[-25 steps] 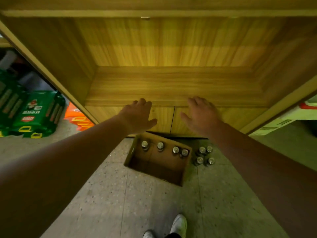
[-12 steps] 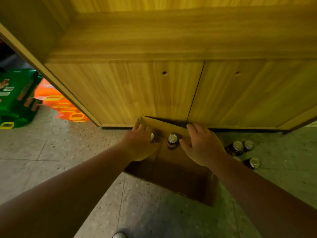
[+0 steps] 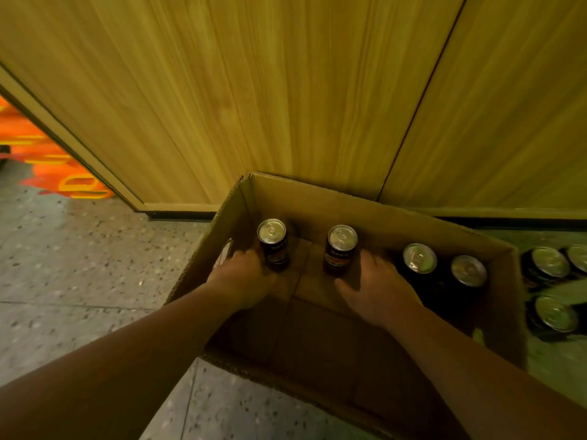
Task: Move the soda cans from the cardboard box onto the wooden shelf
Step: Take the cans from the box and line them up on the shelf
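At far left, orange packaging (image 3: pixel 47 166) with yellow markings lies on the floor (image 3: pixel 79 265), partly hidden behind the cabinet's side edge. The floor is grey speckled terrazzo with thin seams between slabs. The wooden cabinet (image 3: pixel 222 90) fills the upper view, its two doors meeting at a dark vertical gap, with a dark plinth strip along the bottom; the shelf itself is out of view.

An open cardboard box (image 3: pixel 381 214) sits on the floor, its far wall against or just beside the cabinet doors. Four cans stand upright in a row along that far wall, silver tops up. The left hand (image 3: pixel 244 277) is down inside the box at its left wall, fingers curled around the lower body of the first can (image 3: pixel 272 241), though whether the grip is closed tight I cannot tell. The second can (image 3: pixel 341 247) stands near it, with the right hand (image 3: pixel 378 287) against its right side, thumb out toward the near side and fingers spread partway round the can; a firm hold is not clear. Just right of that hand stand the third can (image 3: pixel 419 258) and fourth can (image 3: pixel 468 270), close together in the box's dim right corner. The rest of the box bottom is bare cardboard.

Outside the box's right wall, more cans (image 3: pixel 551 290) cluster on the floor at the frame edge
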A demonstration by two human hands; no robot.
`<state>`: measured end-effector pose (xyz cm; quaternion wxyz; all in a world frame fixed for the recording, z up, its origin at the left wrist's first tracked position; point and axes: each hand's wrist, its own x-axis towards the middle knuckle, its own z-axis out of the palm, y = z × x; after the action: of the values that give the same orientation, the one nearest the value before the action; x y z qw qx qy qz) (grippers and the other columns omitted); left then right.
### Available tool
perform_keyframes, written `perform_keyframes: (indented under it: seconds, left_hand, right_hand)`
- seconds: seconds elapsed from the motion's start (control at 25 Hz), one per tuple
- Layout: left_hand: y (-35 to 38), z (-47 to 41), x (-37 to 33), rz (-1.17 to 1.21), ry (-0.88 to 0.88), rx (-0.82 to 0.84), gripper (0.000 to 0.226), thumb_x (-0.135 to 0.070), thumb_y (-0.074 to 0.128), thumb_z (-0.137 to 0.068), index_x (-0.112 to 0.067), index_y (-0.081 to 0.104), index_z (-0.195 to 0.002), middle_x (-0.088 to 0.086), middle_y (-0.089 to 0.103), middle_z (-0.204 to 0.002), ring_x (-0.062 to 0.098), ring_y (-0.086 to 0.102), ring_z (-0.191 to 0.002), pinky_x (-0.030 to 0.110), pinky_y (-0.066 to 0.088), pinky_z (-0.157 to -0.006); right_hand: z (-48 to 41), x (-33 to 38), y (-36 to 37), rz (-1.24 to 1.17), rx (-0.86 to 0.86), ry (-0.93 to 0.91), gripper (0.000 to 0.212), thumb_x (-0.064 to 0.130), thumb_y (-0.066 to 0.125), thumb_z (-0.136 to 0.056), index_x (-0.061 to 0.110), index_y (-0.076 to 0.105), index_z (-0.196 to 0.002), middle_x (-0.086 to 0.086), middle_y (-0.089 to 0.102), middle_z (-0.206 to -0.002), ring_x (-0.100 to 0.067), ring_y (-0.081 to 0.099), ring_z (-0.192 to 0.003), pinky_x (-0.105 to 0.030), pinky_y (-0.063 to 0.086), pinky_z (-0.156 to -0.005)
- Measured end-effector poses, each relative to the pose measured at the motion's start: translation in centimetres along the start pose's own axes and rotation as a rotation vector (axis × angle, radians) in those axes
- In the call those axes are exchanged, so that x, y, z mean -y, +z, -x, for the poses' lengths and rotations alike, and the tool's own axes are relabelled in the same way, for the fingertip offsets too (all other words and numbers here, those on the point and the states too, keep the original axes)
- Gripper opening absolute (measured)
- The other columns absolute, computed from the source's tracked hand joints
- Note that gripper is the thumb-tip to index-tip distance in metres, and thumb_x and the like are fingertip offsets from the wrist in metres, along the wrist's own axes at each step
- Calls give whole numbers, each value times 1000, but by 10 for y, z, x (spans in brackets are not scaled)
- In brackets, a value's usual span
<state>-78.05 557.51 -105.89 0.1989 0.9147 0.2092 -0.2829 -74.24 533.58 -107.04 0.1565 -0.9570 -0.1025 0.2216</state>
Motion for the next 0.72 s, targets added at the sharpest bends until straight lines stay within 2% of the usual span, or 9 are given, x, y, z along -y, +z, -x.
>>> perform_keyframes:
  seconds: [0.08, 0.16, 0.28, 0.36, 0.56, 0.64, 0.72]
  left_hand:
    - [9, -25, 6, 182, -43, -43, 72, -56, 69, -75, -17, 45, -131, 6, 55, -126, 24, 57, -111, 43, 51, -93]
    - [19, -49, 8, 405, -19, -119, 85, -54, 82, -62, -21, 47, -133, 1, 60, -127, 19, 59, -113, 40, 52, -95]
    - [31, -65, 3, 639, 64, -197, 84, -23, 91, -65, -20, 48, -137, -3, 60, -130, 16, 56, -120, 32, 46, -100]
    - [35, -69, 2, 740, 84, -239, 74, -13, 88, -68, -20, 54, -133, -4, 63, -124, 15, 58, -118, 30, 46, -97]
    - [21, -55, -1, 702, 135, -241, 66, -17, 88, -68, -24, 59, -127, -7, 66, -118, 13, 60, -114, 32, 49, -97]
    - [1, -32, -7, 687, 134, -251, 67, -26, 89, -64, -32, 58, -124, -13, 66, -113, 11, 61, -111, 35, 50, -96]
    - [-31, 2, -18, 711, 137, -259, 74, -24, 90, -62, -30, 56, -127, -11, 66, -116, 13, 61, -113, 38, 51, -97]
  right_hand:
    - [-18, -4, 20, -143, -21, 68, 88, 61, 54, -83, 17, 16, -149, -9, 29, -154, -27, 30, -140, -42, 34, -108]
    - [-34, -5, 35, -347, -89, 86, 83, 53, 67, -78, 18, 29, -143, -7, 42, -146, -26, 40, -133, -39, 39, -104]
    - [-52, -3, 48, -595, -217, 82, 73, 33, 82, -70, 21, 46, -132, -3, 57, -131, -23, 52, -124, -34, 44, -96]
    - [-60, 0, 52, -649, -288, 71, 70, 28, 85, -68, 20, 51, -129, -3, 62, -126, -22, 56, -119, -29, 44, -90]
    - [-52, 10, 37, -622, -272, 57, 66, 27, 84, -69, 18, 55, -126, -3, 65, -122, -19, 60, -114, -24, 44, -84]
    - [-30, 17, 10, -612, -258, 45, 66, 30, 84, -68, 19, 55, -126, -2, 65, -121, -18, 60, -113, -25, 45, -85]
    - [1, 28, -32, -610, -256, 36, 66, 34, 84, -68, 19, 54, -125, 0, 65, -120, -15, 60, -110, -24, 46, -83]
